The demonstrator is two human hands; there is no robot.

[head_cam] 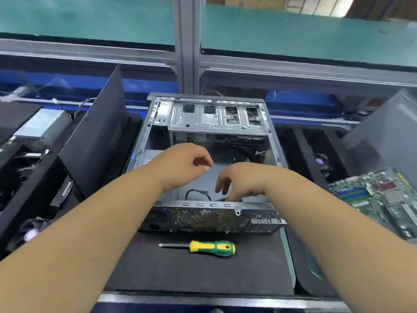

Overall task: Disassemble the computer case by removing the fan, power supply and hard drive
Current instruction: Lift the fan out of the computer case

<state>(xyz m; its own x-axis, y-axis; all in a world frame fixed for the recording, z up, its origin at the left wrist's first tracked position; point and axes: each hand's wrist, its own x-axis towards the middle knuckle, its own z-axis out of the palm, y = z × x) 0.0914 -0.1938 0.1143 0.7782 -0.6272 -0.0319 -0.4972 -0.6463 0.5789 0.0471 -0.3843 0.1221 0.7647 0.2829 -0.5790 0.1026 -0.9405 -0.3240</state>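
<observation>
An open grey computer case (274,145) lies on its side on a black mat, its rear panel (198,216) facing me. A silver drive cage (216,116) spans its far end. Both my hands are inside the case over its bare floor. My left hand (185,163) hovers with fingers loosely curled and holds nothing I can see. My right hand (241,180) reaches down behind the rear rim, fingers pointing down near a black cable (194,193); whether it grips anything is hidden. A fan grille shows in the rear panel.
A green and yellow screwdriver (203,247) lies on the black mat (191,272) in front of the case. A black side panel (99,136) leans at the left. A green motherboard (383,195) lies at the right. Other cases and parts stand on both sides.
</observation>
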